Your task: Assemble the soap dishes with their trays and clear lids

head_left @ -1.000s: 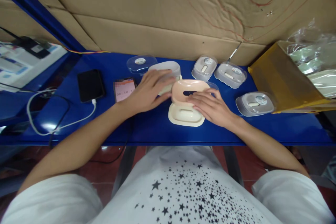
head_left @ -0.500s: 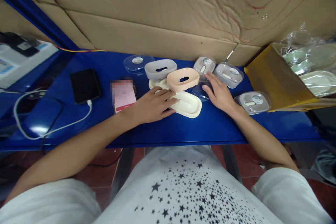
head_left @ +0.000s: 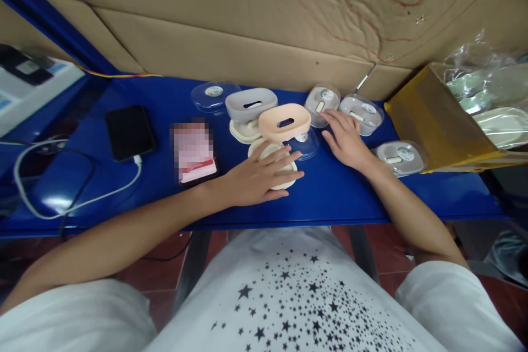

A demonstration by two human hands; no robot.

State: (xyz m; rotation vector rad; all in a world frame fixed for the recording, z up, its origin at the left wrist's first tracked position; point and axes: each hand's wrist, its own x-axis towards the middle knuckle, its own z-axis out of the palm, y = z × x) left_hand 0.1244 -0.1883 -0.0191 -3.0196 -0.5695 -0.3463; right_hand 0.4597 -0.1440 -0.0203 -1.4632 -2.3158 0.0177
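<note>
My left hand [head_left: 264, 176] lies with fingers spread over a cream oval tray [head_left: 287, 180], covering much of it. Just behind it sits a peach oval holder [head_left: 284, 122] with a slot in its floor. A grey holder [head_left: 251, 104] of the same shape stands to its left, partly over a second cream piece [head_left: 243, 131]. My right hand [head_left: 345, 137], fingers apart, hovers or rests at the near edge of a clear-lidded grey box [head_left: 322, 105]; contact is unclear. Another clear-lidded grey box [head_left: 362, 114] is just behind that hand. A clear lid [head_left: 305, 146] lies between the hands.
On the right are a third lidded box [head_left: 399, 158] and a cardboard carton [head_left: 437, 121] with plastic-wrapped pieces. Left, a phone [head_left: 198, 173] and a black device [head_left: 130, 132] on a white cable lie on the blue table [head_left: 330, 203]. Another clear lid [head_left: 214, 96] is at the back.
My left hand has moved right and spread over the cream tray, which has shifted left. The clear lid between the hands shows more to the left. My right hand stays in nearly the same place.
</note>
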